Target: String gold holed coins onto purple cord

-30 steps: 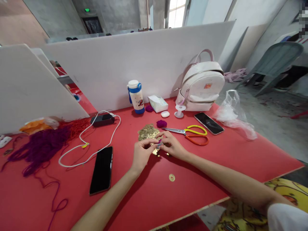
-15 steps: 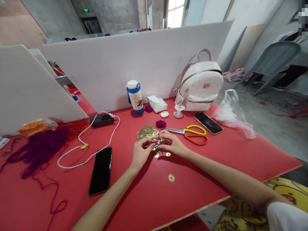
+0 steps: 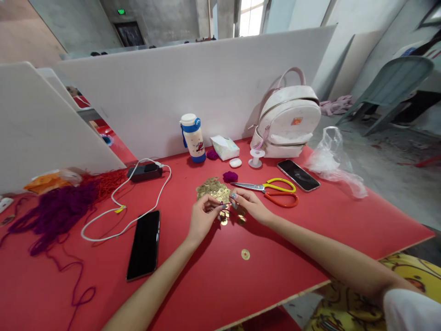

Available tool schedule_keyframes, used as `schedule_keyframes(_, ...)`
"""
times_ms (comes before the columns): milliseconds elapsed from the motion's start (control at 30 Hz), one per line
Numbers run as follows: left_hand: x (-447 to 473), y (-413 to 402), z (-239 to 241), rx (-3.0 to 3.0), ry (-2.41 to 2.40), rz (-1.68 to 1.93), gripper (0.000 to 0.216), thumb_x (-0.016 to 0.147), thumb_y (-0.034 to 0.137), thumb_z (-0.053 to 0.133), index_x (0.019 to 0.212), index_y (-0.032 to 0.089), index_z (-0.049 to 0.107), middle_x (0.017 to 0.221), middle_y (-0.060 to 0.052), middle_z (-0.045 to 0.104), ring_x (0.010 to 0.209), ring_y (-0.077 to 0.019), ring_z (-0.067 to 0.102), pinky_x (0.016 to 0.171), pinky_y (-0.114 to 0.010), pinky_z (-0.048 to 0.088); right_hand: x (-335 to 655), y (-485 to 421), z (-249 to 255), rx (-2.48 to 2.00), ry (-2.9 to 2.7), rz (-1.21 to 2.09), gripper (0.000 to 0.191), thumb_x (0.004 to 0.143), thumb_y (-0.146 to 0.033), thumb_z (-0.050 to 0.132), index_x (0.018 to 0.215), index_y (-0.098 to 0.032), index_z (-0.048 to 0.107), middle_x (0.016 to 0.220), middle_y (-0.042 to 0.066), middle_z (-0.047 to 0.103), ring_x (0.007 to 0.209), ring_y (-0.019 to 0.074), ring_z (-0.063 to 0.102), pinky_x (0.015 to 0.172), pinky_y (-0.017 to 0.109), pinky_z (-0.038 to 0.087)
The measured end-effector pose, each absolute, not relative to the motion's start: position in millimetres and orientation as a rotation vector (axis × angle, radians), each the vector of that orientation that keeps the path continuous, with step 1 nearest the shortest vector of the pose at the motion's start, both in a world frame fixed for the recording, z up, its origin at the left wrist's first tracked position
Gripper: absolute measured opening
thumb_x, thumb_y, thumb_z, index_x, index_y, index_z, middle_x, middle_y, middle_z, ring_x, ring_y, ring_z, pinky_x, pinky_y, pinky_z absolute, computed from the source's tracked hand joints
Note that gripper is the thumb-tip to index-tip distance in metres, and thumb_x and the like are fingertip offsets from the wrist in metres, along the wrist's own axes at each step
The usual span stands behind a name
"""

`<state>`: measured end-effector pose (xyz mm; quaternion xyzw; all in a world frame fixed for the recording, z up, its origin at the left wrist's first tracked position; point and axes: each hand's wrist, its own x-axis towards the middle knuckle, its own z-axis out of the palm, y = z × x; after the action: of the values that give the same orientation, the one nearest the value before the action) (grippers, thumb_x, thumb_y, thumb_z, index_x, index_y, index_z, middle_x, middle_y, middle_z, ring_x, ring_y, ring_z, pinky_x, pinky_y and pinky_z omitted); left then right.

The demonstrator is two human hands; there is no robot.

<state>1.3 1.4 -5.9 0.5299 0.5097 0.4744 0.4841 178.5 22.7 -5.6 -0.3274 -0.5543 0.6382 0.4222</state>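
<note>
My left hand [image 3: 204, 218] and my right hand [image 3: 248, 205] meet over the red table [image 3: 213, 285], fingers pinched together on a strand of purple yarn [image 3: 226, 206] with brass coins [image 3: 223, 219] hanging from it. Just behind them lies a pile of brass coins [image 3: 211, 188]. A single coin [image 3: 245, 254] lies nearer to me on the table. A small purple yarn tuft [image 3: 230, 176] sits past the pile.
Yellow-and-orange scissors [image 3: 275, 192] lie right of my hands, a phone [image 3: 298, 175] beyond them. Another black phone [image 3: 144, 244] lies left, near a white cable [image 3: 117, 216] and power bank [image 3: 144, 171]. Purple yarn heap [image 3: 58, 211] far left. Bottle [image 3: 192, 138], tissue pack [image 3: 224, 147], spool [image 3: 257, 158], backpack [image 3: 289, 120], plastic bag [image 3: 330, 161] at back.
My fingers have shifted on the yarn: the loop seen half a second ago is pulled in, and the hands sit slightly farther apart. The rest has not moved.
</note>
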Motion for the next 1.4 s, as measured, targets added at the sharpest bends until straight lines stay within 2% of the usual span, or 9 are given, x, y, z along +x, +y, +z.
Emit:
schedule_keyframes(367,1,0,-7,1.388,1.23,1.162,0.018,0.073,0.021,0.07,0.066,0.017,0.054,0.058,0.003,0.057,0.054,-0.0103,0.055,0.053,-0.021,0.041,179,25,-15,-0.779,-1.221,1.689,0.034,0.085,-0.049,0.062,0.073,-0.02,0.05,0.059,-0.006,0.041,0.043,0.0063,0.034,0.036,0.018,0.026)
schedule_keyframes(533,1,-1,-6,1.386,1.247,1.144,0.019,0.073,0.022,0.069,0.064,0.018,0.052,0.056,0.003,0.057,0.051,-0.0111,0.056,0.051,-0.021,0.042,182,31,-9,-0.753,-1.085,1.629,0.036,0.079,-0.049,0.069,0.07,-0.02,0.051,0.064,-0.005,0.041,0.055,0.0082,0.036,0.051,0.02,0.039)
schedule_keyframes(700,0,2,-6,1.395,1.246,1.156,0.012,0.071,0.02,0.069,0.068,0.017,0.058,0.059,0.002,0.06,0.055,-0.011,0.058,0.053,-0.021,0.044,183,33,-7,-0.774,-1.122,1.555,0.04,0.08,-0.054,0.066,0.066,-0.02,0.049,0.066,-0.003,0.042,0.059,0.0111,0.036,0.056,0.023,0.038)
schedule_keyframes(833,-3,4,-9,1.329,1.242,1.088,0.018,0.071,0.024,0.07,0.087,0.016,0.072,0.066,-0.002,0.068,0.055,-0.0143,0.061,0.051,-0.024,0.047,184,36,-13,-0.845,-1.224,1.411,0.034,0.086,-0.052,0.058,0.073,-0.021,0.052,0.068,-0.001,0.045,0.062,0.013,0.04,0.06,0.026,0.041)
schedule_keyframes(933,-3,4,-9,1.321,1.3,1.105,0.016,0.071,0.028,0.072,0.081,0.016,0.076,0.067,-0.006,0.071,0.054,-0.0156,0.061,0.05,-0.025,0.047,185,37,-14,-0.949,-1.251,1.215,0.024,0.087,-0.046,0.058,0.086,-0.022,0.054,0.078,0.001,0.052,0.071,0.0149,0.048,0.066,0.027,0.045)
schedule_keyframes(1067,-4,6,-7,1.313,1.36,1.175,0.011,0.068,0.027,0.073,0.073,0.017,0.076,0.059,-0.003,0.068,0.049,-0.0129,0.056,0.047,-0.023,0.042,185,36,-15,-1.059,-1.284,0.755,0.022,0.086,-0.036,0.058,0.104,-0.024,0.052,0.108,0.006,0.051,0.097,0.0206,0.052,0.079,0.034,0.048)
schedule_keyframes(1200,-5,8,-9,1.277,1.381,1.223,0.013,0.067,0.028,0.073,0.072,0.016,0.076,0.059,-0.003,0.067,0.049,-0.0124,0.055,0.046,-0.022,0.041,182,25,-20,-1.016,-1.608,0.458,0.008,0.09,-0.029,0.057,0.088,-0.022,0.062,0.115,0.009,0.052,0.113,0.0261,0.046,0.098,0.045,0.039)
schedule_keyframes(1267,-6,8,-10,1.276,1.388,1.228,0.014,0.068,0.029,0.073,0.073,0.016,0.076,0.059,-0.003,0.067,0.05,-0.0124,0.056,0.047,-0.022,0.042,180,19,-23,-0.967,-1.785,0.447,0.011,0.09,-0.028,0.058,0.084,-0.023,0.066,0.113,0.008,0.056,0.11,0.0263,0.047,0.097,0.046,0.04)
schedule_keyframes(1400,-6,9,-12,1.255,1.375,1.232,0.016,0.069,0.031,0.072,0.073,0.016,0.075,0.056,-0.001,0.065,0.044,-0.0105,0.051,0.045,-0.022,0.041,175,18,-29,-0.951,-1.971,0.418,0.01,0.088,-0.032,0.063,0.092,-0.025,0.07,0.117,0.009,0.057,0.111,0.0274,0.046,0.096,0.047,0.042)
